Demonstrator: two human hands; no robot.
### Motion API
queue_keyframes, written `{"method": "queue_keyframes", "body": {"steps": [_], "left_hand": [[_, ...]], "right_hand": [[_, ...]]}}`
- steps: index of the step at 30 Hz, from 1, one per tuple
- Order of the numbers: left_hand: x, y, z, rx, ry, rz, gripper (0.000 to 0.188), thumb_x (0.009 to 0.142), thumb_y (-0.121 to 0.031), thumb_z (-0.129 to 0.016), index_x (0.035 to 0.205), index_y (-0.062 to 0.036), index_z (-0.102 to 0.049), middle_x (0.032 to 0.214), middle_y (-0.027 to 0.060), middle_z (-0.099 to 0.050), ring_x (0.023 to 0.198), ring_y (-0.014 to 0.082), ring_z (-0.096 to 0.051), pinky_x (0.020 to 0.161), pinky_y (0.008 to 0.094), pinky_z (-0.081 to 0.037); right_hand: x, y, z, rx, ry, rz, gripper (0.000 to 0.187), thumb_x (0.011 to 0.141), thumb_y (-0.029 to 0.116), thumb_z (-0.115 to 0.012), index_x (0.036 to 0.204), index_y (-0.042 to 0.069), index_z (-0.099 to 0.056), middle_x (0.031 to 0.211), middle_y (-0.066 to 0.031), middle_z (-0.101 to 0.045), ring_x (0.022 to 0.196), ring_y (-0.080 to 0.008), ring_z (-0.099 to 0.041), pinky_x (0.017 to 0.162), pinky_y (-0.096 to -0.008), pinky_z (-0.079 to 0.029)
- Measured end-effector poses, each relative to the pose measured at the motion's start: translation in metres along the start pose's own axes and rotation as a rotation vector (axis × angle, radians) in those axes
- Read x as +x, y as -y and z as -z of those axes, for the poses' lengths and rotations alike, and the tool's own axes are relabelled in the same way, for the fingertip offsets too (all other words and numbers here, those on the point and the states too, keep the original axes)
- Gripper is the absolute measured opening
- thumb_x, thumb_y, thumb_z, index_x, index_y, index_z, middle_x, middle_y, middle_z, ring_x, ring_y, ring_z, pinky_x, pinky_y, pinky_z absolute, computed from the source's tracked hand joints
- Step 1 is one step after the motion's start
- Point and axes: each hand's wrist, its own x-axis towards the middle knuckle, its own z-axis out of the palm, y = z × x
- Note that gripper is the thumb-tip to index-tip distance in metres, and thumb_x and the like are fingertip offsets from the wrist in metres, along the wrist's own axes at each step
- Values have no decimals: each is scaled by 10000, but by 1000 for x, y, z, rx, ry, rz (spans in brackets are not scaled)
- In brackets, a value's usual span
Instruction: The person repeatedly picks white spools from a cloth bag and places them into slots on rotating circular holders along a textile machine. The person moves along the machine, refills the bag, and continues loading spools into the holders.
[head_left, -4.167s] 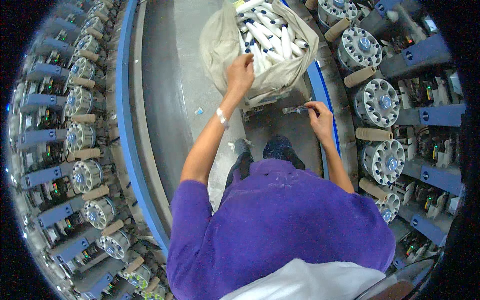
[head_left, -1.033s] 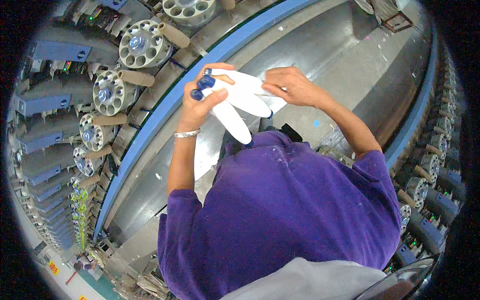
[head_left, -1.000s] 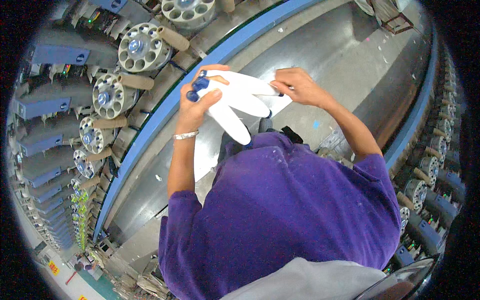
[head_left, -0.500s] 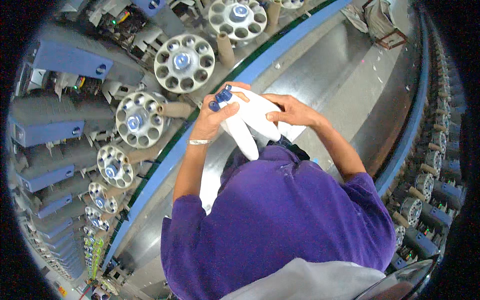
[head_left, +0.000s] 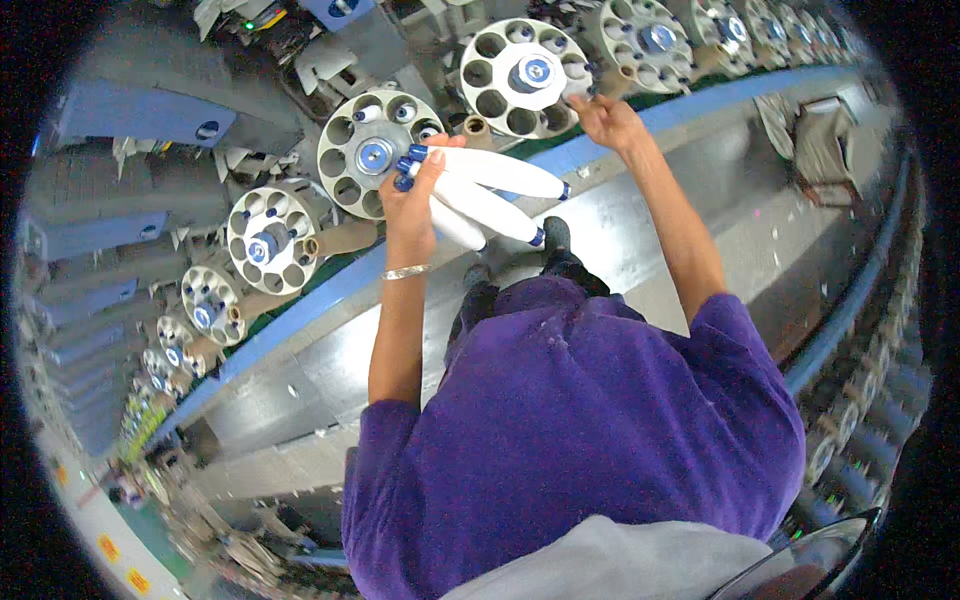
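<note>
Three white yarn bobbins [head_left: 500, 172] with blue tube ends fan out from my left hand [head_left: 412, 205]. Its fingers are closed around their blue ends, and the bobbins point right, over the aisle. Just behind that hand stands a round magazine [head_left: 346, 188] with a ring of pockets, a few holding bobbins with blue tips. My right hand [head_left: 612, 125] is at the right rim of another round magazine [head_left: 512, 98]. Its fingers are drawn together beside a pocket there; what they pinch, if anything, is too small to make out.
More round magazines [head_left: 240, 233] line the machine on both sides. Brown paper cones [head_left: 345, 240] stick out between them. A blue rail [head_left: 330, 282] runs along the machine's front. On the aisle's right side stands a cloth-covered bin [head_left: 835, 150]; another machine row curves along the right.
My right hand has left the bobbins and reached forward and right to a magazine's rim. The left hand still grips the bobbins, now spread apart. The view has turned along the machine.
</note>
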Motion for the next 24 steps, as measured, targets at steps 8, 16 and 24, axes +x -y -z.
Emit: {"method": "queue_keyframes", "body": {"steps": [8,16,24], "left_hand": [[6,21,-71,64,-51,-113,340,888,-181,-670,1141,41,-622,1121,159,-674,989,184,-638,891,313,-497],[14,27,-100,163,34,-181,289,876,-147,-661,1103,32,-655,1190,151,-648,1034,173,-611,929,313,-467],[54,89,-106,452,-157,-450,229,843,-101,-701,1051,-8,-681,1056,90,-708,973,127,-626,871,279,-485]], "right_hand": [[-80,-41,-39,-1706,537,783,297,869,267,-698,1083,62,-709,923,-36,-654,705,-79,-495,584,-235,-363],[-78,-39,-78,-1414,587,581,204,809,180,-750,946,29,-741,910,-71,-707,873,-151,-604,784,-312,-473],[-29,-51,-48,-1700,325,1463,87,865,27,-594,860,-13,-517,804,-132,-552,728,-306,-529,662,-381,-444]]}}
